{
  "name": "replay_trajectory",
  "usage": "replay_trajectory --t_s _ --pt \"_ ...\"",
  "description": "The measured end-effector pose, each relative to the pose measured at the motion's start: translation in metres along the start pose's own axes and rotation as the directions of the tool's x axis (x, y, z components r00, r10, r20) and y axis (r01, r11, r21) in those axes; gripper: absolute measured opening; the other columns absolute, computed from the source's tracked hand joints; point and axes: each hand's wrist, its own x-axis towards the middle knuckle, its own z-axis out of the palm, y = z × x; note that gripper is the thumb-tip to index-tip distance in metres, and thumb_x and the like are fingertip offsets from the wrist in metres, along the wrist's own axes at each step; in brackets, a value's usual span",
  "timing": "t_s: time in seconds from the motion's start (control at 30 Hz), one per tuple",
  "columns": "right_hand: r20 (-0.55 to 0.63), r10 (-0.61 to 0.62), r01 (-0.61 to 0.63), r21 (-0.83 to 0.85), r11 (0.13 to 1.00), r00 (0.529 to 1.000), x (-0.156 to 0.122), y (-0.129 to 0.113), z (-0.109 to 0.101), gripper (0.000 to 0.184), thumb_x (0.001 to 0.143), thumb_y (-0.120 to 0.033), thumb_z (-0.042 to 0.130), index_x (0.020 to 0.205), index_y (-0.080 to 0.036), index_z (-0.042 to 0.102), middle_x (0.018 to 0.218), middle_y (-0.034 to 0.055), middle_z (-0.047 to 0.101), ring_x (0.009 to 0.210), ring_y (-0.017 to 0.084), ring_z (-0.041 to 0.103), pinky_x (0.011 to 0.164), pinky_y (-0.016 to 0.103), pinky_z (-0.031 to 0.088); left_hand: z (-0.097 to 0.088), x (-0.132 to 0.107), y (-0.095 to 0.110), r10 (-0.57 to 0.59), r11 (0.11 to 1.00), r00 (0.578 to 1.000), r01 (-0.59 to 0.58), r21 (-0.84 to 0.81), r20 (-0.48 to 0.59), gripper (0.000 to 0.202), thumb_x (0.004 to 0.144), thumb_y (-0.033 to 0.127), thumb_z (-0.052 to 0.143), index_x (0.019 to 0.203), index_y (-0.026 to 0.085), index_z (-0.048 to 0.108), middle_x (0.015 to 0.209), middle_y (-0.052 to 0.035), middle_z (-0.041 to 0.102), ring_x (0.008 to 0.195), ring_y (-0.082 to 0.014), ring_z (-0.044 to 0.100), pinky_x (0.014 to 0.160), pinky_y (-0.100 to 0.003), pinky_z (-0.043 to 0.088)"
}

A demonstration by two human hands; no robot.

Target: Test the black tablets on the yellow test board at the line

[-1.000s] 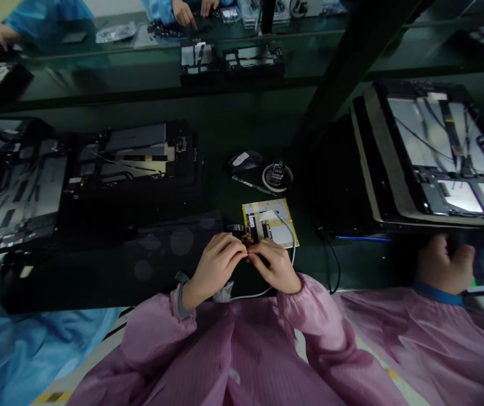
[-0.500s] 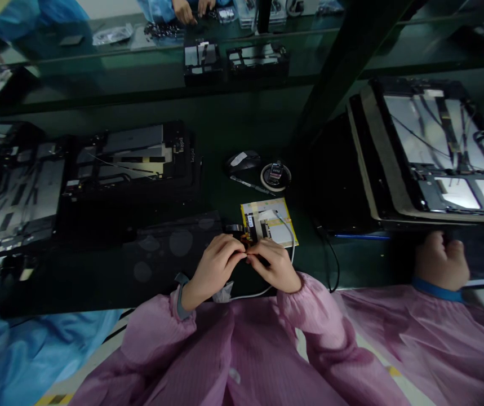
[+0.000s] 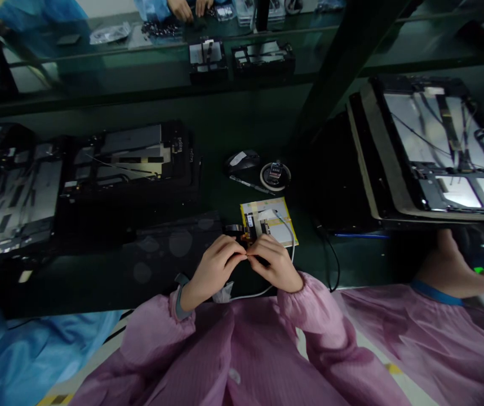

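Note:
My left hand [image 3: 218, 265] and my right hand [image 3: 273, 261] meet fingertip to fingertip at the near edge of a flat yellow-edged panel with a small circuit board [image 3: 258, 224] on it. Both are closed in a pinch; what lies between the fingertips is too small and hidden to name. Some orange flex cable [image 3: 245, 238] shows just beyond them. A white cable [image 3: 289, 228] runs from the panel down past my right wrist. Left of the panel lies a dark flat slab [image 3: 174, 242], close to my left hand.
Beyond the panel lie a black mouse [image 3: 243, 161], a pen [image 3: 250, 184] and a round tape roll [image 3: 275, 189]. Stacked device housings stand left [image 3: 132, 152] and right [image 3: 444, 135]. A blue pen [image 3: 362, 235] is at right, near a co-worker's hand [image 3: 453, 270]. Other workers sit across the bench.
My hands stay nearly in place, still pinched together. The co-worker's hand at right has turned and stretched out rightward. At far upper left, a worker's hand now lifts a dark housing.

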Motion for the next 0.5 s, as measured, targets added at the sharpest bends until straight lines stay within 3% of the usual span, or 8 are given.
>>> replay_trajectory --t_s 0.23,0.5 --pt "-0.006 0.012 -0.012 -0.044 0.999 1.0 0.0016 -0.0034 0.0016 0.012 0.089 -0.015 0.051 0.081 -0.021 0.057 0.071 0.0014 0.058 0.072 0.017 0.049 0.067 0.032 0.039 0.0008 -0.0002 0.001 -0.003 1.0 1.0 0.003 -0.018 -0.01 0.005 0.09 0.019 0.057 0.086 0.02 0.059 0.082 -0.002 0.062 0.091 -0.0169 0.061 0.082 -0.031 0.052" --pt "-0.003 0.006 -0.006 -0.049 0.999 1.0 0.0046 -0.0046 0.0005 0.017 0.086 -0.012 0.05 0.072 -0.022 0.05 0.065 -0.0004 0.052 0.07 0.016 0.046 0.066 0.03 0.037 -0.0027 0.0005 0.0037 -0.038 0.999 0.997 0.039 -0.013 0.067 0.003 0.091 0.019 0.055 0.091 0.021 0.058 0.09 -0.0041 0.059 0.091 -0.0176 0.058 0.081 -0.032 0.05"
